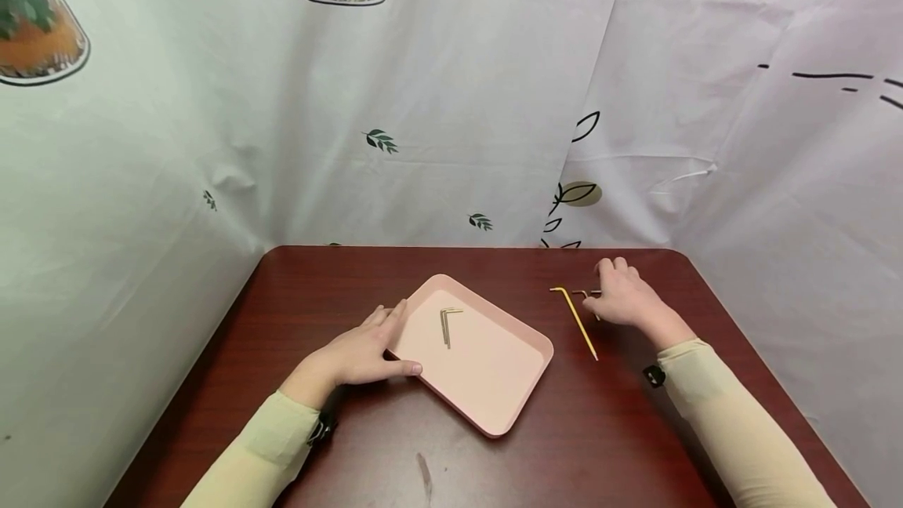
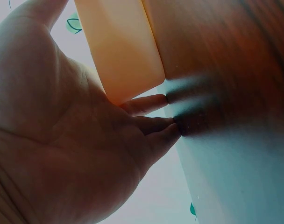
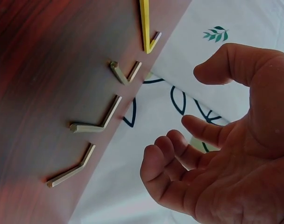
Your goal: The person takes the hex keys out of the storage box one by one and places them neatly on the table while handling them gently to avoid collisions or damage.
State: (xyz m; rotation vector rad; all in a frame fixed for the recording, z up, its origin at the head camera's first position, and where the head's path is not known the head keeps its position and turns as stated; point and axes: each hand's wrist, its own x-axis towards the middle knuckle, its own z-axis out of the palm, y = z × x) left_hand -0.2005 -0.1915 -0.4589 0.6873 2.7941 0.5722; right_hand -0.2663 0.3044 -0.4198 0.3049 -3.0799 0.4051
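Observation:
My left hand (image 1: 363, 351) lies against the left corner of a pink tray (image 1: 494, 398), its thumb at the rim and its fingers extended along the outside. In the left wrist view, fingertips (image 2: 166, 99) touch the table beside the tray wall (image 2: 128, 51). Two L-shaped hex keys (image 1: 446, 328) lie together inside the tray. Over the table at the right hovers my right hand (image 1: 624, 300), fingers loosely bent, holding nothing. Below it are three small metal hex keys (image 3: 97, 126), partly hidden in the head view. Just left of that hand lies a longer yellow hex key (image 1: 580, 325).
The dark red wooden table (image 1: 564, 445) has rounded back corners and a smudge (image 1: 424, 477) near the front. White printed cloth (image 1: 451, 100) hangs behind the table and along both sides.

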